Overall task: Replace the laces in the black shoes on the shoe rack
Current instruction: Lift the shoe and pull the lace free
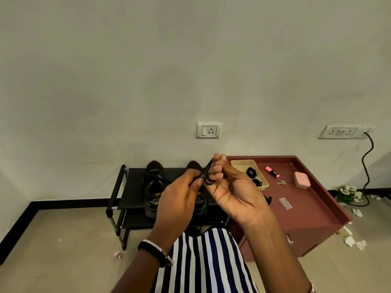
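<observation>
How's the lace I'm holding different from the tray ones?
The held lace is looped on the right hand, the left hand pinching a strand; the tray laces lie untouched in bundles. The held lace is raised; the tray laces rest in the cream tray. All black.

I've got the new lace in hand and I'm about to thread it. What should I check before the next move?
1. The left hand and right hand grip the lace: ok.
2. The lace is unwound: not ok, it is coiled at the right fingers.
3. The shoes sit on the rack: ok.
4. The eyelets are free: cannot tell, they are too dark and the hands hide one shoe.
5. The spare laces are in the tray: ok.
</observation>
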